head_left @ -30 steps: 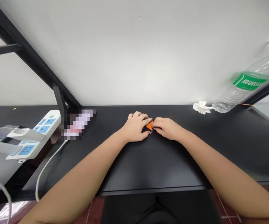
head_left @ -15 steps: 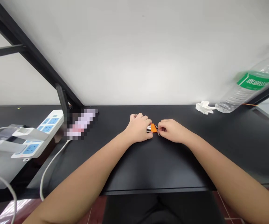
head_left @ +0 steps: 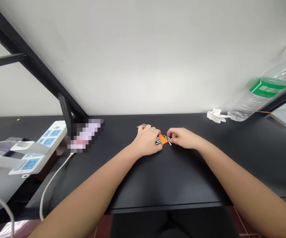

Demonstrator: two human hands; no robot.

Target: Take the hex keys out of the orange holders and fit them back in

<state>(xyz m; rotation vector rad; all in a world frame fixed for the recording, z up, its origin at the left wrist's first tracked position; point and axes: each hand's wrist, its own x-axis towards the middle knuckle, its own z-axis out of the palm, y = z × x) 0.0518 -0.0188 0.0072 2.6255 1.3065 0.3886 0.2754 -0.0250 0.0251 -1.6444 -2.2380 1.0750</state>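
A hex key set lies on the black table, its orange holder showing at the right end with silver hex keys running through it. My left hand is closed over the set, hiding its middle; the far ends of several keys stick out beyond the fingers on the upper left. At the holder's right end, bent short ends of keys point outward. There my right hand pinches a hex key between thumb and fingertips; how firmly it grips is too small to see.
A power strip with white chargers and cables is at the left, beside a pixelated phone-like item on a white cable. Crumpled tissue and a large clear bottle with a green label are at the back right. A white wall rises behind.
The hex key set has turned so its right end tilts lower, and its left key ends now show past my left hand. My right fingers have shifted around the bent key ends.
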